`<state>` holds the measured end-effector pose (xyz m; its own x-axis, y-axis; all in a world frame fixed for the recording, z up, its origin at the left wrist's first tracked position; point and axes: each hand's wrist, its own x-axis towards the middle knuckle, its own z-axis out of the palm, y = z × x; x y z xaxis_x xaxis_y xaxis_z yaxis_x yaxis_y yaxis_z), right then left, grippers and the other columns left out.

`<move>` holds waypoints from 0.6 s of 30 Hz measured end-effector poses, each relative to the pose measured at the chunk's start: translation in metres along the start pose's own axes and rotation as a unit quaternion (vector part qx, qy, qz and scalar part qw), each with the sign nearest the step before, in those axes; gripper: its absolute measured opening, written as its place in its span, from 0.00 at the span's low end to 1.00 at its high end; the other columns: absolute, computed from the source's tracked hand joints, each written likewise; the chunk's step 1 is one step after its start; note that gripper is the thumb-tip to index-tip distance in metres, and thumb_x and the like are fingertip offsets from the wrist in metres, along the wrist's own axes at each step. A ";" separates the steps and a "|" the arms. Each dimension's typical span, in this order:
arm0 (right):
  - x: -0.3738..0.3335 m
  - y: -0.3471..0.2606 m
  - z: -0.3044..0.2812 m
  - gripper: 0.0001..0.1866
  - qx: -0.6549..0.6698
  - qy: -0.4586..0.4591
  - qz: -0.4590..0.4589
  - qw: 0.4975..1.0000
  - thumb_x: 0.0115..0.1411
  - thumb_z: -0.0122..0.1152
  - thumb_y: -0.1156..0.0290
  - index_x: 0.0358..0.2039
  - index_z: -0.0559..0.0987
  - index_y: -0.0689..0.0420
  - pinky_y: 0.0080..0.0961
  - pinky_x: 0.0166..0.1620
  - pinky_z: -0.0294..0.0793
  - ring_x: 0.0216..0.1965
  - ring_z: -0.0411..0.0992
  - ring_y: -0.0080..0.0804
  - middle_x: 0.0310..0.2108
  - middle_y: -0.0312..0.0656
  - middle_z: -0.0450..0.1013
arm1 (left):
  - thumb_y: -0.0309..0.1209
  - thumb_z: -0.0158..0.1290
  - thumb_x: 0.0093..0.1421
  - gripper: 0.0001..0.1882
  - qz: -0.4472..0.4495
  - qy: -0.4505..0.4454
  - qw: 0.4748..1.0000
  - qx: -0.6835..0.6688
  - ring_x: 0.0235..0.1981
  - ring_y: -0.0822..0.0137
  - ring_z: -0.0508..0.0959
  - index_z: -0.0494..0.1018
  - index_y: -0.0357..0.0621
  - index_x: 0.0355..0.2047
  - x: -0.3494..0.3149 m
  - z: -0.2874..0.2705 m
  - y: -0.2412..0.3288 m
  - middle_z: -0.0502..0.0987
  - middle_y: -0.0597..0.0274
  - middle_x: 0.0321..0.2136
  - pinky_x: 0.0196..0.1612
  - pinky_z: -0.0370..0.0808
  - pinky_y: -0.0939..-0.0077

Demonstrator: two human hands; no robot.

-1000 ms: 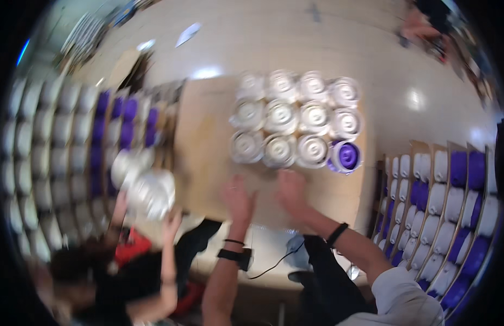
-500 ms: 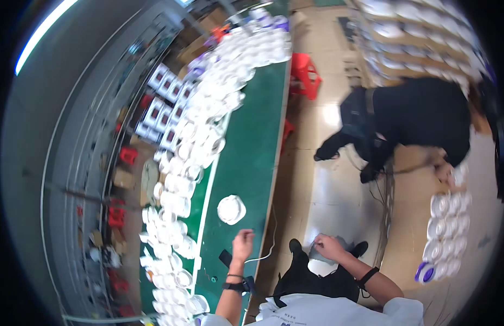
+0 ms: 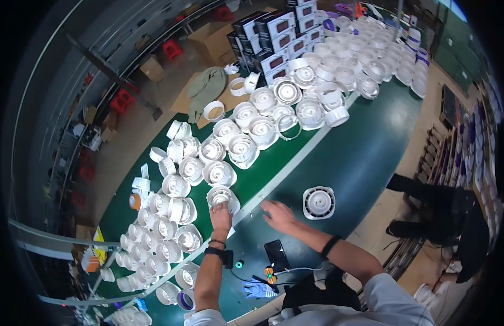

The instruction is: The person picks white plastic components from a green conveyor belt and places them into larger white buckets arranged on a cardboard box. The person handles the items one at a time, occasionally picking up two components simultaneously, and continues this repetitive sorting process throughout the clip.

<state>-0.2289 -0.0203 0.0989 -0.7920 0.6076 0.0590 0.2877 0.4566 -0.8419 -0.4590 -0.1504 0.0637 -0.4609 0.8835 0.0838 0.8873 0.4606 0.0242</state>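
My left hand (image 3: 221,217) is closed on the near edge of a white round plastic housing (image 3: 224,196) on a square base, at the front of a crowd of similar pieces. Its fingertips reach inside the rim. To the right my right hand (image 3: 280,217) hovers over the green table (image 3: 361,146), fingers apart and holding nothing. Another white housing (image 3: 319,202) with a slotted ring stands alone on the table, right of that hand.
White housings (image 3: 263,130) crowd the table's far side, beyond a pale strip (image 3: 312,142). Nearer lie a black phone (image 3: 276,254), an orange device (image 3: 270,275) with a cable, and gloves (image 3: 258,288). Boxes (image 3: 276,41) are stacked behind. A person (image 3: 431,217) in black bends at right.
My view has swung left, over the table. My left hand has reached forward onto a housing in the crowd. My right hand has come from over my lap to above the table.
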 end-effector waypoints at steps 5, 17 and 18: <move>0.140 -0.012 0.042 0.14 -0.094 0.016 -0.116 0.989 0.51 0.54 0.78 0.41 0.73 0.59 0.40 0.50 0.68 0.47 0.70 0.46 0.41 0.48 0.73 | 0.24 0.47 0.54 0.14 0.018 -0.066 0.997 -0.029 0.40 0.55 0.78 0.75 0.45 0.41 0.006 0.030 -0.021 0.79 0.54 0.34 0.52 0.67 0.60; 0.242 0.042 0.134 0.09 -0.395 -0.165 -0.197 0.882 0.50 0.56 0.71 0.31 0.82 0.51 0.33 0.51 0.66 0.40 0.76 0.32 0.34 0.41 0.78 | 0.28 0.44 0.57 0.14 0.068 -0.063 0.996 0.004 0.39 0.62 0.78 0.73 0.45 0.43 0.009 0.054 -0.023 0.80 0.59 0.35 0.47 0.69 0.64; 0.239 0.044 0.134 0.09 -0.379 -0.162 -0.203 0.888 0.51 0.55 0.72 0.32 0.81 0.52 0.34 0.51 0.65 0.42 0.75 0.33 0.36 0.41 0.78 | 0.28 0.44 0.57 0.14 0.068 -0.062 0.996 -0.005 0.39 0.62 0.78 0.73 0.44 0.43 0.005 0.053 -0.024 0.80 0.58 0.34 0.46 0.69 0.64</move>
<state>-0.4774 0.0578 0.0040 -0.9915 0.1290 0.0141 0.1245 0.9765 -0.1762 -0.4832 -0.1520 0.0107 -0.3344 0.9418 -0.0359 0.9415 0.3355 0.0314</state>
